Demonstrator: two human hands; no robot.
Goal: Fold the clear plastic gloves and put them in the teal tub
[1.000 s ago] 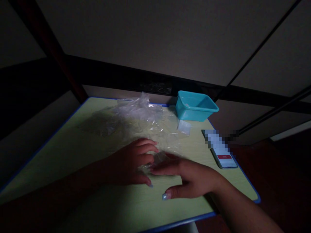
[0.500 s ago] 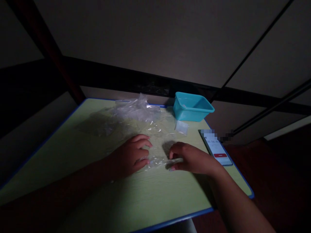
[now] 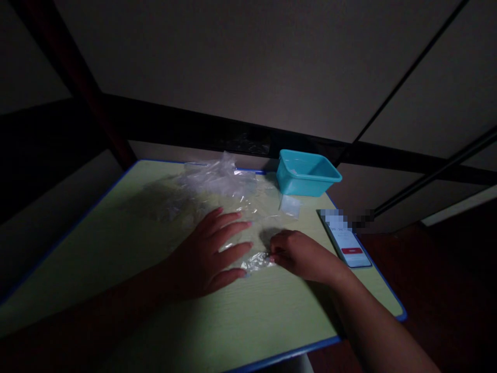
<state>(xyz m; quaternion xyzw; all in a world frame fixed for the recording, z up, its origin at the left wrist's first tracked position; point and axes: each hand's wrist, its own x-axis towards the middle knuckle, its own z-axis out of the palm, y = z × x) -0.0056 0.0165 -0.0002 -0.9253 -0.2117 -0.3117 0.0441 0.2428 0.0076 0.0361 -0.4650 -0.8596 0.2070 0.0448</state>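
Observation:
My left hand (image 3: 213,254) is spread with its fingers apart, lying over the left part of a clear plastic bag (image 3: 258,260) on the table. The fingers of my right hand (image 3: 297,255) are pinched on the right end of that bag. Behind my left hand lies a loose heap of clear plastic bags (image 3: 217,178). A small white packet (image 3: 290,205) rests between the heap and a turquoise basket (image 3: 308,173).
The light green table (image 3: 248,321) has a blue edge. A phone (image 3: 345,238) with a lit screen lies by its right edge. A dark-banded panel wall (image 3: 233,62) stands behind the table.
The fingers of my left hand have spread and reached a little to the right. My right hand has closed its fingers on the end of the bag.

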